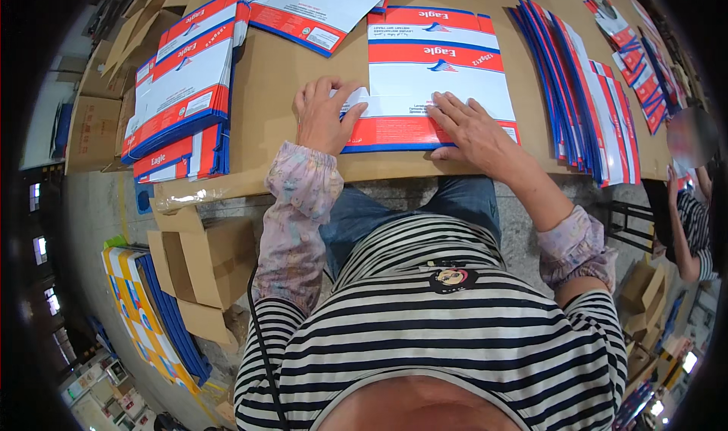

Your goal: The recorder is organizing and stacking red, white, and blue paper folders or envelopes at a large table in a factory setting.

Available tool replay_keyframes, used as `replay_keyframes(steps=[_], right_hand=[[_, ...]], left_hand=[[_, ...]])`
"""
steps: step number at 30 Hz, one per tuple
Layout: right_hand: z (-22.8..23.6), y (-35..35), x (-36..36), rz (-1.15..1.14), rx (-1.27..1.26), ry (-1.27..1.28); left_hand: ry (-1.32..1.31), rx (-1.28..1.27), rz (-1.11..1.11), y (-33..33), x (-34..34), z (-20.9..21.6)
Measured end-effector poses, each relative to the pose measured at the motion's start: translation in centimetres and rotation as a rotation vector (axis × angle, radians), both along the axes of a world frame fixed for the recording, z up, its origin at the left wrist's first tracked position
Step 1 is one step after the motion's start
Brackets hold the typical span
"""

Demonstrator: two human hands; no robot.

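A flat red, white and blue printed carton (432, 82) lies in front of me on the cardboard-covered table. At its left edge, my left hand (324, 116) has curled fingers and a thumb closed about a small white side flap (355, 101). What the fingertips press against is partly hidden. My right hand (474, 131) lies palm down on the carton's lower right part, its fingers stretched out and slightly spread.
Stacked flat cartons (186, 75) stand at the table's left, with loose ones (311, 10) at the far side. A leaning row of folded cartons (580, 90) is on the right. An open brown box (205, 264) stands below the left edge. Another person (690, 219) is at far right.
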State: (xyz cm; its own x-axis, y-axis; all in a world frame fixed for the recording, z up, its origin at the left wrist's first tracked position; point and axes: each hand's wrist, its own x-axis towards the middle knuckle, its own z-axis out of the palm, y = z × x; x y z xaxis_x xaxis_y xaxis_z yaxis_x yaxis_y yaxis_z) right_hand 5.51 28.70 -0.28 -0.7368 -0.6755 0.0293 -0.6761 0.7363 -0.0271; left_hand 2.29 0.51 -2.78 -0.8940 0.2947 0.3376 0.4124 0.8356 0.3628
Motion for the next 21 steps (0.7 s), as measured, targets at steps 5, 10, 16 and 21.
replay_keyframes(steps=[5,10,16,21], right_hand=[[-0.4,0.3,-0.8,0.004,0.017,-0.021],[0.2,-0.2,-0.5,0.001,0.053,-0.033],[0.3,-0.4,-0.1,0.018,0.195,0.009],[-0.9,0.0,0.0,0.087,0.131,0.172]], left_hand=[[0.023,-0.017,-0.012,0.1,-0.1,0.0],[0.016,-0.013,-0.014,0.2,-0.2,-0.1],[0.03,0.032,-0.056,0.1,-0.8,-0.3],[0.04,0.097,-0.093,0.4,-1.1,-0.3]])
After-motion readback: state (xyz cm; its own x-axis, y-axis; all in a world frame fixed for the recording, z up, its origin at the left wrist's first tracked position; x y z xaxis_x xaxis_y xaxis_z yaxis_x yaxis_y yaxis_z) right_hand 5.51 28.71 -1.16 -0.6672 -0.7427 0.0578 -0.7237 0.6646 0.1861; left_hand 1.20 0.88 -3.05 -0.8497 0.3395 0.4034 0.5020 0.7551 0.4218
